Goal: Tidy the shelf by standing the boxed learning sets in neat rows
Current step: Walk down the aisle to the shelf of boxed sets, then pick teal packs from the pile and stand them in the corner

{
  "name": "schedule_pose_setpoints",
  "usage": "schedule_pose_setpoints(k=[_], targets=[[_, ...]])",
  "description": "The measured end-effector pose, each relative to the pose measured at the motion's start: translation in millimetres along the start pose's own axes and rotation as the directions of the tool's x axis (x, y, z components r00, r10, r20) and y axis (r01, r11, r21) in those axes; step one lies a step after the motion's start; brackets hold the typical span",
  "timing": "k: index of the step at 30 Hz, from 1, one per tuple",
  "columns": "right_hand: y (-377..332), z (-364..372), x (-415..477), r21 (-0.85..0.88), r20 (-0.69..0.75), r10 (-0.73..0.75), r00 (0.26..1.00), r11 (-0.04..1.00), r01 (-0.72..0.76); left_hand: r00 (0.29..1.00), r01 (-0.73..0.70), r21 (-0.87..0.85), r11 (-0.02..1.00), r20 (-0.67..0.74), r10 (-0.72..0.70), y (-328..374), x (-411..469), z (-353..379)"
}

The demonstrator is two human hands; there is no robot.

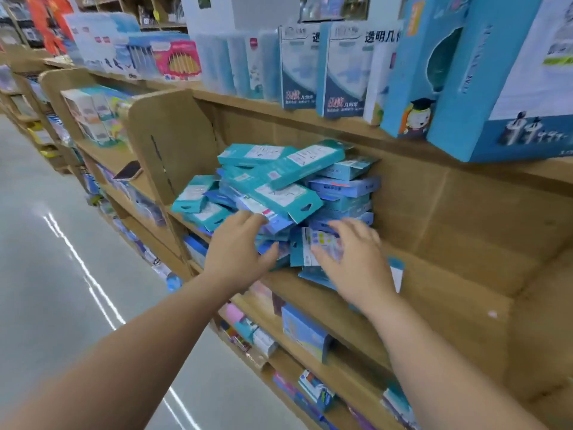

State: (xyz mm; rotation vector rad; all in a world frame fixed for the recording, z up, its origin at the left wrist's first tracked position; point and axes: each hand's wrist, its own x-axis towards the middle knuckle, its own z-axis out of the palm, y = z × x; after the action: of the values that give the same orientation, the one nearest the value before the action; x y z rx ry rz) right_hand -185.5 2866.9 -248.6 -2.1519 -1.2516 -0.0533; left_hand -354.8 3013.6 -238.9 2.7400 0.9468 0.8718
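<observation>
A jumbled pile of teal and blue boxed learning sets [279, 187] lies flat and crooked on the wooden shelf [449, 274], pushed against its left divider. My left hand [238, 246] reaches into the pile's lower front, fingers over a blue box, thumb under it. My right hand [353, 259] lies with spread fingers on a box with coloured dots [313, 243] that stands on edge at the pile's front. A further flat box shows under my right hand. The picture is motion-blurred, so neither hand's hold is plain.
The shelf's right half is bare wood. Above, tall blue boxes [483, 76] overhang the upper shelf edge. A phone [127, 174] lies on the neighbouring shelf to the left. Lower shelves hold more packaged goods [305, 333]. The aisle floor runs along the left.
</observation>
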Motion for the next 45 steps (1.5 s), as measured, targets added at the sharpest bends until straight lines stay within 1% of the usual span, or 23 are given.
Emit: schedule_pose_setpoints(k=[4, 6, 8, 10, 11, 14, 17, 20, 23, 25, 27, 28, 29, 31, 33, 35, 37, 38, 42, 44, 45], targets=[[-43, 4, 54, -0.016, -0.103, 0.079, 0.992, 0.997, -0.081, 0.996, -0.089, -0.05, 0.995, -0.028, 0.087, -48, 67, -18], [-55, 7, 75, -0.024, -0.137, 0.12, 0.983, 0.992, -0.124, 0.99, -0.142, -0.063, 0.988, 0.008, 0.143, -59, 99, -22], [-65, 12, 88, 0.02, -0.154, 0.191, 0.97, 0.982, -0.19, 0.983, -0.161, -0.095, 0.982, 0.076, 0.168, -64, 124, -21], [-71, 17, 98, 0.072, -0.142, 0.266, 0.953, 0.963, -0.258, 0.974, -0.154, -0.133, 0.979, 0.148, 0.174, -64, 145, -16], [-74, 18, 101, 0.064, -0.125, 0.292, 0.948, 0.956, -0.286, 0.968, -0.149, -0.148, 0.978, 0.181, 0.175, -62, 154, -13], [-77, 20, 112, -0.035, -0.087, 0.344, 0.935, 0.937, -0.348, 0.938, -0.152, -0.141, 0.978, 0.293, 0.188, -50, 175, -2], [-79, 15, 118, -0.038, -0.056, 0.378, 0.924, 0.924, -0.38, 0.921, -0.143, -0.136, 0.98, 0.345, 0.183, -41, 187, 7], [-77, 9, 117, -0.002, -0.03, 0.366, 0.93, 0.931, -0.366, 0.924, -0.081, -0.175, 0.981, 0.356, 0.14, -37, 191, 3], [-69, 0, 111, 0.086, -0.077, 0.364, 0.928, 0.93, -0.357, 0.91, 0.031, -0.263, 0.964, 0.408, 0.082, -34, 183, -17], [-61, -7, 102, 0.157, -0.13, 0.397, 0.909, 0.913, -0.376, 0.87, 0.133, -0.372, 0.919, 0.488, 0.072, -31, 173, -34], [-52, -12, 92, 0.2, -0.171, 0.429, 0.887, 0.896, -0.396, 0.819, 0.228, -0.496, 0.838, 0.562, 0.11, -25, 162, -47], [-49, -16, 86, 0.26, -0.178, 0.444, 0.878, 0.882, -0.394, 0.795, 0.263, -0.539, 0.8, 0.591, 0.136, -21, 156, -51], [-46, -19, 79, 0.355, -0.165, 0.462, 0.871, 0.852, -0.385, 0.771, 0.295, -0.563, 0.772, 0.618, 0.156, -14, 150, -56], [-43, -26, 66, 0.594, -0.103, 0.493, 0.864, 0.727, -0.344, 0.719, 0.354, -0.594, 0.722, 0.667, 0.196, 3, 139, -60], [-39, -34, 52, 0.72, -0.022, 0.489, 0.872, 0.612, -0.325, 0.684, 0.431, -0.623, 0.653, 0.697, 0.214, 22, 130, -60], [-30, -39, 36, 0.786, 0.028, 0.466, 0.884, 0.537, -0.308, 0.647, 0.467, -0.654, 0.596, 0.712, 0.273, 43, 121, -56], [-21, -44, 18, 0.849, 0.044, 0.442, 0.896, 0.456, -0.266, 0.598, 0.47, -0.668, 0.577, 0.722, 0.347, 64, 110, -46], [-16, -46, 9, 0.873, 0.046, 0.449, 0.892, 0.415, -0.254, 0.578, 0.465, -0.666, 0.583, 0.728, 0.37, 74, 104, -40], [16, -49, -26, 0.92, 0.058, 0.56, 0.826, 0.291, -0.262, 0.517, 0.489, -0.659, 0.572, 0.747, 0.418, 116, 78, -5], [30, -53, -43, 0.929, 0.055, 0.603, 0.796, 0.261, -0.262, 0.514, 0.512, -0.652, 0.559, 0.754, 0.409, 139, 65, 12], [39, -55, -50, 0.925, 0.035, 0.614, 0.789, 0.279, -0.258, 0.527, 0.521, -0.654, 0.548, 0.752, 0.396, 151, 59, 19]])
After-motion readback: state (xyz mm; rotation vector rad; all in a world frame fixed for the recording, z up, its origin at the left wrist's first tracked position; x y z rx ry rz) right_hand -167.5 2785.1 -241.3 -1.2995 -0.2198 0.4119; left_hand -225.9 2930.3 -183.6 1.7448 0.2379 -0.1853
